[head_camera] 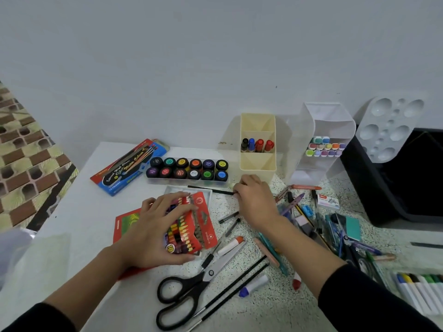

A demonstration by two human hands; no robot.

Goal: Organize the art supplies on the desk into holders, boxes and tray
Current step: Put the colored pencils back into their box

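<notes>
My left hand (157,226) grips a red box of crayons (189,226) at the desk's middle, fingers curled over its top. My right hand (255,200) pinches the end of a thin black stick (208,190) that lies just in front of the paint jar tray (187,168). A cream holder (258,149) with a few markers stands right behind that hand. A clear holder (321,144) with coloured marker caps is to its right. Loose pens, pencils and an eraser (311,221) lie scattered on the right.
Black scissors (191,288) and two black brushes (237,281) lie near the front edge. A blue watercolour box (127,166) sits at the back left, a black bin (407,178) with a white palette (388,130) at the right. White markers (422,293) lie front right.
</notes>
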